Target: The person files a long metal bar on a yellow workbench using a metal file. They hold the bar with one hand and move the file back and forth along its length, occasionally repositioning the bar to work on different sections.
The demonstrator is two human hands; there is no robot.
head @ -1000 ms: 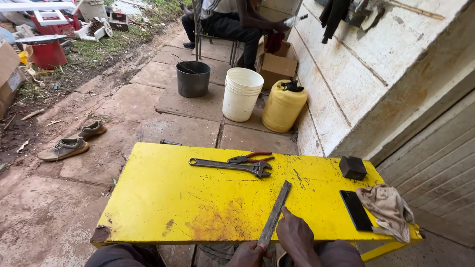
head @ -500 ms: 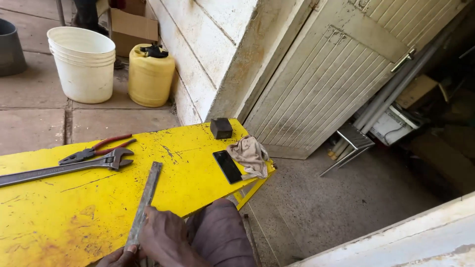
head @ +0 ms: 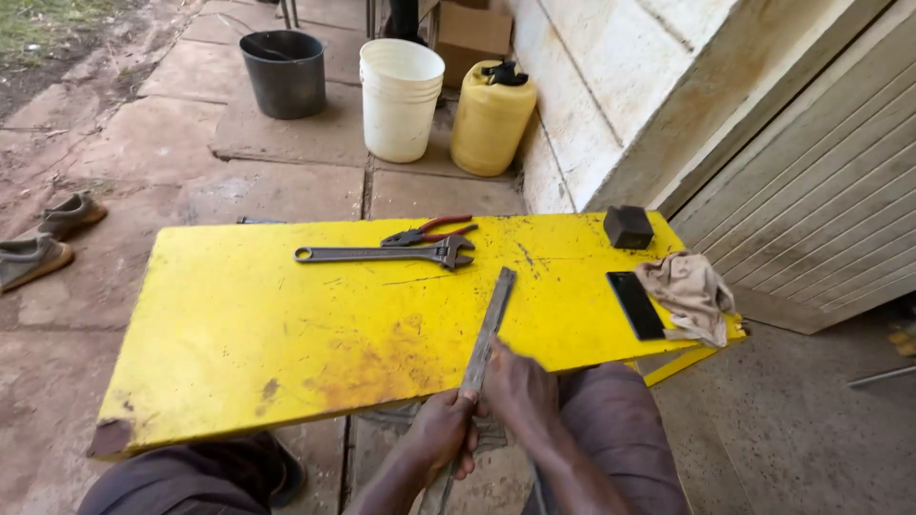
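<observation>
A long flat grey metal bar [head: 491,315] lies slanted across the near edge of the yellow table [head: 239,334], its lower end hanging off towards me. My left hand [head: 441,431] grips the bar's lower part below the table edge. My right hand [head: 518,389] rests over the bar just above it, fingers closed on it. Farther back on the table lie an adjustable wrench [head: 382,255] and red-handled pliers [head: 426,230].
A black block [head: 628,227], a black phone [head: 636,304] and a crumpled rag [head: 689,293] sit at the table's right end. Behind stand a dark bucket [head: 283,72], a white bucket [head: 399,85] and a yellow jerrycan [head: 490,116]. Shoes [head: 43,238] lie at the left. A wall and door are at the right.
My view swung right towards the door, then back to the table. Both hands stayed on the bar, and my right hand now sits higher over it.
</observation>
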